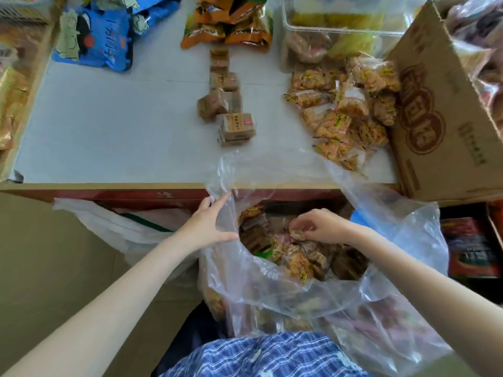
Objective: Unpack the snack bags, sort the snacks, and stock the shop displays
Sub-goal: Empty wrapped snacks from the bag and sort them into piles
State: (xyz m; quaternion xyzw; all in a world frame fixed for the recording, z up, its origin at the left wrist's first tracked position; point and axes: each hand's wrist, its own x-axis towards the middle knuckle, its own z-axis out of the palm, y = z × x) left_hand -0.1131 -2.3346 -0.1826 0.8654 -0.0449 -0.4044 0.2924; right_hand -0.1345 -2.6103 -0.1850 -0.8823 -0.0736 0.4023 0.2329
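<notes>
A big clear plastic bag (285, 289) stands open below the near edge of the bench (109, 131), in front of the person, and is full of small wrapped snacks. The left hand (209, 227) holds the bag's left rim, its fingers and thumb pinched on the thin plastic and pulling the mouth wide. The right hand (321, 227) reaches down into the opening, its fingers curled and pinching a small orange snack packet (298, 232) at the top of the heap inside. On the bench, a row of brown snack packets (226, 102) runs away from the person in the middle, some stacked. To the right of them lies a loose pile of orange snack packets (348, 112), touching the side of a cardboard box (446, 110) that stands at the right edge. At the far side are a blue bag (100, 39), torn open, a heap of orange and green packets (231, 23) and a clear plastic tub (334, 28) with snacks inside. A white bag (114, 227) hangs under the bench edge, left of the clear bag.
</notes>
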